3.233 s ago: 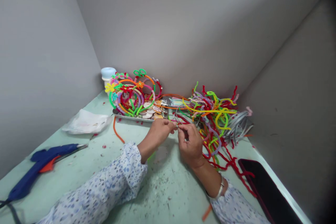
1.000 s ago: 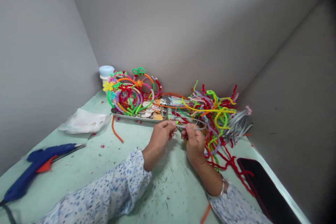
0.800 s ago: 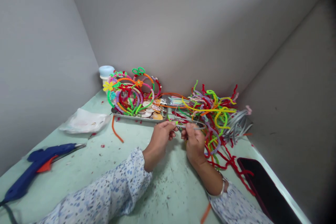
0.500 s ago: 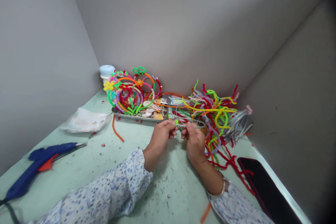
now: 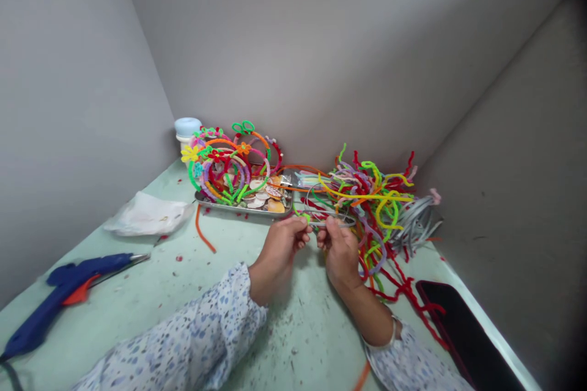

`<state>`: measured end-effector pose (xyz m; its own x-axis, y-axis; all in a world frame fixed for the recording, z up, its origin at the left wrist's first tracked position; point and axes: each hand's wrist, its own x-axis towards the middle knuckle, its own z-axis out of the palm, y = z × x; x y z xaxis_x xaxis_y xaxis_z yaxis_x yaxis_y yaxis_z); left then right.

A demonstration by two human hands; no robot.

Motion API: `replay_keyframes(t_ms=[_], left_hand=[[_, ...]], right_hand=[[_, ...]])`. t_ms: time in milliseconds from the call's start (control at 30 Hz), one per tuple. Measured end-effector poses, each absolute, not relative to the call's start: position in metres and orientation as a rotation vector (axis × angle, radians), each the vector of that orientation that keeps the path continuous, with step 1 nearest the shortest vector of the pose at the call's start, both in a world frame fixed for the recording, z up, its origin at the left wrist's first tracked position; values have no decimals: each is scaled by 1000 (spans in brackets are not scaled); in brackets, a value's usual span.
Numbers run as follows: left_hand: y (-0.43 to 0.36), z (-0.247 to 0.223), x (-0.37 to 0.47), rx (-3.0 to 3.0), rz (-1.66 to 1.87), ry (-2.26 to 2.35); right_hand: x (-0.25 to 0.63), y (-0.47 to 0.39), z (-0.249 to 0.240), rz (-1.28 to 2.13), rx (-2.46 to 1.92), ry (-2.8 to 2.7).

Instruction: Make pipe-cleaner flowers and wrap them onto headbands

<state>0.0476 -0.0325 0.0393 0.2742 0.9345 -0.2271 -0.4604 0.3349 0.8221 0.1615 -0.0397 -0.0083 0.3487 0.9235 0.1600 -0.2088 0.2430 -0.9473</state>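
Observation:
Over the middle of the table, my left hand (image 5: 285, 243) pinches a bright green pipe cleaner (image 5: 306, 217) against one end of a thin grey headband (image 5: 348, 220). Close by on the right, my right hand (image 5: 340, 250) is closed on the same headband, thumb on top. Its grey band curves out beyond the right thumb. Parts of the headband and the green wire are hidden by my fingers. Just behind my hands lies a tangled heap of coloured pipe cleaners (image 5: 389, 208).
Finished colourful headbands (image 5: 229, 162) lie on a metal tray (image 5: 243, 210) of shell-like pieces. At left are a plastic bag (image 5: 149, 214) and a blue glue gun (image 5: 64, 293). A phone (image 5: 472, 336) lies at right, near grey bands (image 5: 415, 226). A blue-lidded jar (image 5: 188, 128) stands behind.
Both hands keep their pinch at nearly the same place. The grey headband has tilted slightly, and the whole view has shifted a little.

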Motion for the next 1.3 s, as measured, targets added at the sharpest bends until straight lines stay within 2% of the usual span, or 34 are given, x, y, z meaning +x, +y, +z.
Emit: replay_keyframes(t_ms=[300,1000,1300], left_hand=[[-34,40,48,761,1097,852],[-36,24,44,1735,1321,1008],[-36,18,48,1491,1278,971]], right_hand=[[163,-38,-10,1003,-953,-840],[166,-33,-8,1101,-904,-694],[166,-33,-9,1128,-858,-714]])
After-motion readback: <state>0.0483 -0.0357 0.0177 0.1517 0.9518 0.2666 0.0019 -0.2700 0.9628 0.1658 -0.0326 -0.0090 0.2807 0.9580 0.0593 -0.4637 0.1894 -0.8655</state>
